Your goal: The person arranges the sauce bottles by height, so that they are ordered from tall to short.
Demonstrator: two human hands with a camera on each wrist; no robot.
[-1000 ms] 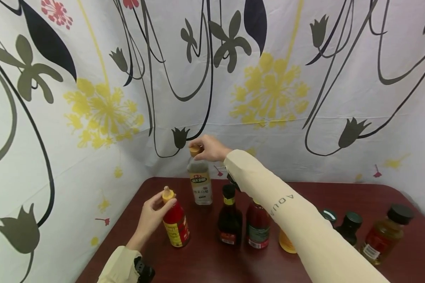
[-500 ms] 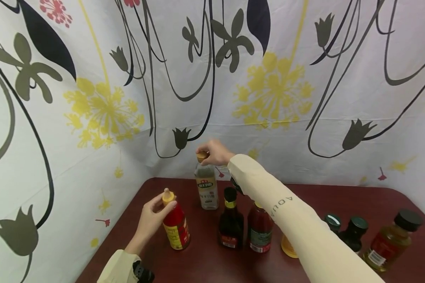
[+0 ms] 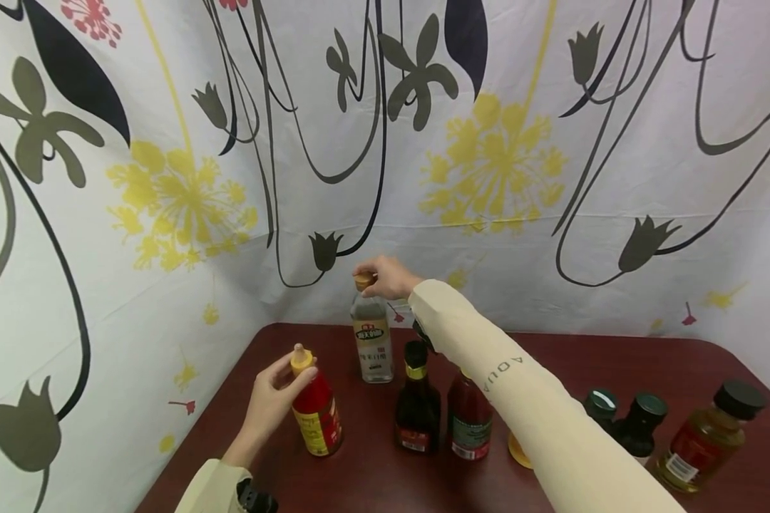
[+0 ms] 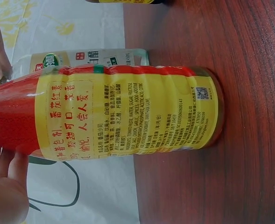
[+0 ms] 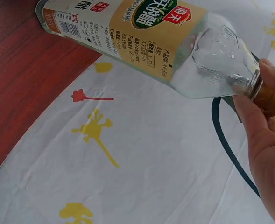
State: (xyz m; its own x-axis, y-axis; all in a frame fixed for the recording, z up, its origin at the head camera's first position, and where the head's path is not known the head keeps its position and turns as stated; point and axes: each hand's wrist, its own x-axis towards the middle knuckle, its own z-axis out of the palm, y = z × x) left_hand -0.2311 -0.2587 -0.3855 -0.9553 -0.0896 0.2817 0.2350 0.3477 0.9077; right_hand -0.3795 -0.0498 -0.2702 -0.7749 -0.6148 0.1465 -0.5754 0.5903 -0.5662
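My left hand [image 3: 266, 406] grips a red ketchup bottle [image 3: 319, 420] near its top, below a yellow nozzle cap [image 3: 302, 359]. In the left wrist view, the ketchup bottle [image 4: 128, 112] shows its yellow back label, and its base is at the table surface. Farther back, my right hand [image 3: 393, 278] pinches the orange-brown cap [image 3: 363, 280] of a clear glass vinegar bottle [image 3: 373, 342] from above. The right wrist view shows thumb and fingers around that cap [image 5: 268, 100], with the vinegar bottle [image 5: 146, 35] carrying a tan label. It stands upright, behind and right of the ketchup.
A dark sauce bottle [image 3: 417, 406] and a red sauce bottle [image 3: 470, 420] stand right of the ketchup. My right sleeve [image 3: 526, 385] partly hides an orange-based container [image 3: 520, 452]. Two green-capped bottles and an amber bottle [image 3: 706, 442] stand far right. Patterned cloth [image 3: 500, 285] hangs behind the table.
My right hand has brought the vinegar bottle slightly right and nearer, mostly in the first half second, and little since. The left hand and ketchup bottle have stayed about in place.
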